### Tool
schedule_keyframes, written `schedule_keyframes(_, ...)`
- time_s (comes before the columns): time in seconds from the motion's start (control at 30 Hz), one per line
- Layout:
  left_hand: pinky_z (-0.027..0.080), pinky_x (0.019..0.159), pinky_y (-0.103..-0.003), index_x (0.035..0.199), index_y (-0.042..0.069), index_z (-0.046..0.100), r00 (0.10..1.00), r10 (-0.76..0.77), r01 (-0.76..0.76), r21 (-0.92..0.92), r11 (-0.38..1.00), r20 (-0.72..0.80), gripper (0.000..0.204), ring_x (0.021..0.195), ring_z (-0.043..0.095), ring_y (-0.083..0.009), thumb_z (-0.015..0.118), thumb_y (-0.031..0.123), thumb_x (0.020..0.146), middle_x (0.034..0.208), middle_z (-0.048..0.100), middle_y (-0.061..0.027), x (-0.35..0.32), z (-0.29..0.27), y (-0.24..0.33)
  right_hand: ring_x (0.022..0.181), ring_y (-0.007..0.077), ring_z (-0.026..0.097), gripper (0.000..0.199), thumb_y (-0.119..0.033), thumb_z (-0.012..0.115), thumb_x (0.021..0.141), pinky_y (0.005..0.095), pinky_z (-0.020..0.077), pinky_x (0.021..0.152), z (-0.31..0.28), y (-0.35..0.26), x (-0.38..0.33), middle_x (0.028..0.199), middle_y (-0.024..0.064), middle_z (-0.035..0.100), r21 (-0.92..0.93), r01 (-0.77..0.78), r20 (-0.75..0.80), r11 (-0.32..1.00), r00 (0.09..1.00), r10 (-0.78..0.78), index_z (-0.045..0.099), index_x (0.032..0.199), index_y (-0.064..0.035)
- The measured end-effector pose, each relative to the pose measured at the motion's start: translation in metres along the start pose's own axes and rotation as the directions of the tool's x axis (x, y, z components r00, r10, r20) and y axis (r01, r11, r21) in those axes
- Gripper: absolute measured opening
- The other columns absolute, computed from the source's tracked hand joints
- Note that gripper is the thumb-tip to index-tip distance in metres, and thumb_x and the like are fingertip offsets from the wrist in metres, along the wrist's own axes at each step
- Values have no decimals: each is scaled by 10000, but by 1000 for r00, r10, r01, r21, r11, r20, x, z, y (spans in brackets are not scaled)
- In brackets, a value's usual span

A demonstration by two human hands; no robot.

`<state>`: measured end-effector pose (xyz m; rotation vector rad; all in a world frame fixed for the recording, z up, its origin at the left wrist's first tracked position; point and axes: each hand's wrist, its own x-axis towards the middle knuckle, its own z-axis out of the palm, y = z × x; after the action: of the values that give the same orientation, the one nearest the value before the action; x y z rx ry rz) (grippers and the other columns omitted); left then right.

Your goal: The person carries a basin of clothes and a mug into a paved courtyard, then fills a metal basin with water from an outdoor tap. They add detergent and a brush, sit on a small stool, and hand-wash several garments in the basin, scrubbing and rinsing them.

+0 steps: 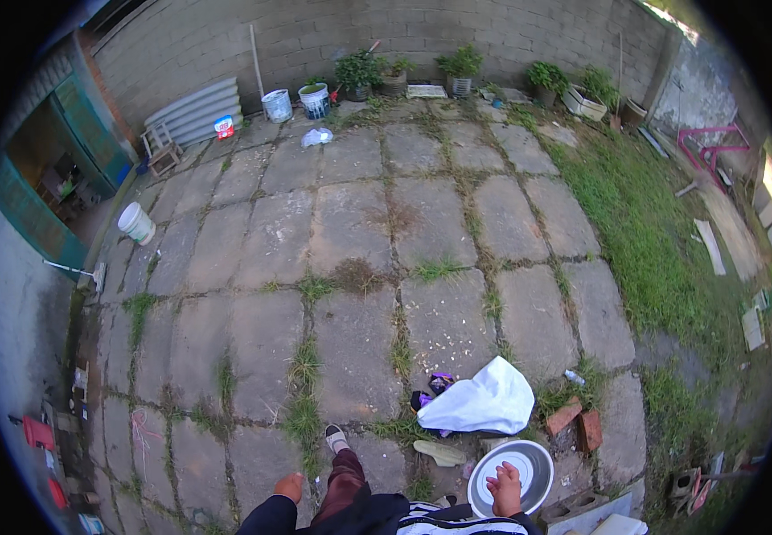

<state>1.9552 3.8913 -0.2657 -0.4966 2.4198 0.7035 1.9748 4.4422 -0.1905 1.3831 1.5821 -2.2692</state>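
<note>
My left hand [290, 487] hangs low beside my leg, fingers curled in, with nothing seen in it. My right hand [505, 489] is over a round metal basin [544, 456], its fingers bent but apart and holding nothing that I can see. Whether it touches the basin I cannot tell. Just beyond the basin lies a white cloth or sack [484, 399], draped over something dark. Purple and black items [435, 387] stick out at its left end. A pale, shoe-shaped thing [439, 453] rests on the ground left of the basin.
Two red bricks [564, 415] lie right of the basin, near a small plastic bottle [574, 377]. Hollow blocks [575, 508] sit at the lower right. Grassy gaps split the concrete slabs [350, 330]. A white bucket [136, 223] stands left, by a green door [38, 214].
</note>
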Motion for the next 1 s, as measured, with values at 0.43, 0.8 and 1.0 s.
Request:
schedule_keyframes(0.43,492,737,-314,1054,9,615,987,-94,-2,-601,799,-129,420,770,623,-180,360,335,984,891,662,-99,240,-242,10,761,177,586,323,-130,503,910,287,490,678,413,-133,70,1067,82,590,34,-21,317,999,948,9,441,1227,-110)
schedule_keyframes(0.8,527,678,-330,1123,-19,574,926,-372,182,-794,580,-59,395,767,651,-209,339,265,981,880,658,-138,411,-356,21,690,153,581,239,-193,490,914,287,495,601,632,-247,299,890,58,620,-47,-112,179,993,977,119,510,1142,-125)
schedule_keyframes(1.0,539,651,-335,1144,6,558,841,-536,398,-763,510,81,293,803,661,-203,400,130,930,922,660,-126,424,-356,-40,712,135,574,292,-171,507,909,269,481,651,940,-343,312,959,57,622,-350,169,614,921,785,89,483,1195,-116)
